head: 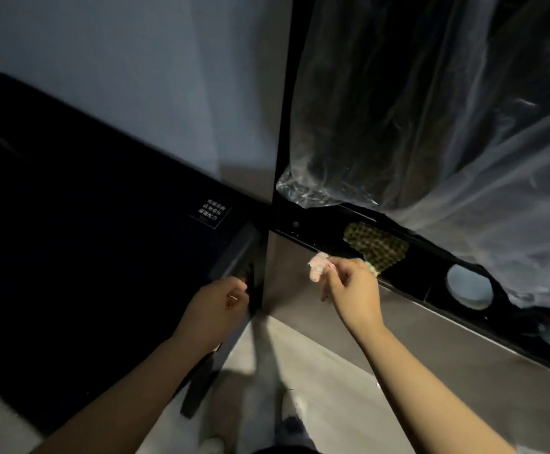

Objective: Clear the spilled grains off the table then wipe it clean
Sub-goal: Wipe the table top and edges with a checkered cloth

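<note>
Pinching one crumpled tissue (319,266), right hand (352,290); gripping one dark panel (103,224) edge, left hand (221,301).

Big cabinet (87,224), left: black, plain, with a small black label (210,213) carrying white characters. Wall (136,77), far left: flat blue-grey. Upright panel (300,280), centre: dull brown-grey, no pattern. Strip (316,224) across it: black, with a pale blue-white round spot (469,290) to the right. Cloth (378,245) on the strip: yellow-green with a dark honeycomb check. Plastic sheet (430,109), far right: clear with white glare streaks over something dark. Crumpled wad (319,265) in the right hand (352,290): white, pink-tinged. Floor (316,371), near: pale grey.
</note>
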`<state>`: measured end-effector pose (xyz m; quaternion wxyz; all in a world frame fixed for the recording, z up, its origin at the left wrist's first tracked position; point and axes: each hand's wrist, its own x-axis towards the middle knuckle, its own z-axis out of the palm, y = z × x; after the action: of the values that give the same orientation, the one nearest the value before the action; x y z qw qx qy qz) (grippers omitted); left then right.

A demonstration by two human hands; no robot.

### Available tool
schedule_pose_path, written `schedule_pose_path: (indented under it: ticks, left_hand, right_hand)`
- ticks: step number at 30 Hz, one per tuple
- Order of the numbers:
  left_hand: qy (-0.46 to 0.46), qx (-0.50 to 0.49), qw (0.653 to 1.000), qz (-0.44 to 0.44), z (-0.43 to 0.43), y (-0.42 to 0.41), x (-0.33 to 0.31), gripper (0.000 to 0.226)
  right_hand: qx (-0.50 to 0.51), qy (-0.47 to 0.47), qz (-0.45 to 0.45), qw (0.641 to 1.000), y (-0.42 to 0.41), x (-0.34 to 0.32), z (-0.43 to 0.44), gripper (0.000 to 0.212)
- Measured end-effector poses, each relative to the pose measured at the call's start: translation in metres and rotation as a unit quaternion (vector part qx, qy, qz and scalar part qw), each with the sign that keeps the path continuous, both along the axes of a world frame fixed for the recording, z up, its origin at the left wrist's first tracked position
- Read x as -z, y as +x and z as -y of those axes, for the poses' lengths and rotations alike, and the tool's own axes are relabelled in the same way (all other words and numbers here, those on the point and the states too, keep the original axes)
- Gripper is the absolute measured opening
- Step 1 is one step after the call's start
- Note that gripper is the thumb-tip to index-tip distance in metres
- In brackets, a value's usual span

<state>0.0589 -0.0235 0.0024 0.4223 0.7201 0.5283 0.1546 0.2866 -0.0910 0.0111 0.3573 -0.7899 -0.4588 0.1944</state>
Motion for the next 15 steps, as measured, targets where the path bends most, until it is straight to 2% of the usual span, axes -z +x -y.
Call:
schedule_pose_path:
  ticks: [4, 7, 9, 12, 15]
  left_hand:
    - [0.000, -0.029, 0.999, -0.015, 0.003, 0.017, 0.008, 0.009]
    - [0.009, -0.040, 0.999, -0.028, 0.003, 0.022, 0.015, 0.010]
    - [0.007, -0.048, 0.998, -0.034, 0.004, 0.024, 0.018, 0.015]
    - [0.002, -0.060, 0.997, -0.041, 0.002, 0.026, 0.018, 0.019]
    - [0.007, -0.070, 0.996, -0.049, -0.001, 0.027, 0.017, 0.020]
  right_hand:
    - [-0.001, -0.004, 0.026, 1.000, 0.031, 0.027, -0.044, 0.019]
    - [0.004, -0.002, 0.015, 1.000, 0.042, 0.042, -0.070, 0.027]
    - [0.005, -0.006, 0.011, 1.000, 0.047, 0.043, -0.083, 0.023]
    - [0.004, -0.062, 0.048, 0.997, 0.050, 0.045, -0.101, 0.030]
    - [0.007, -0.072, 0.035, 0.997, 0.050, 0.055, -0.115, 0.030]
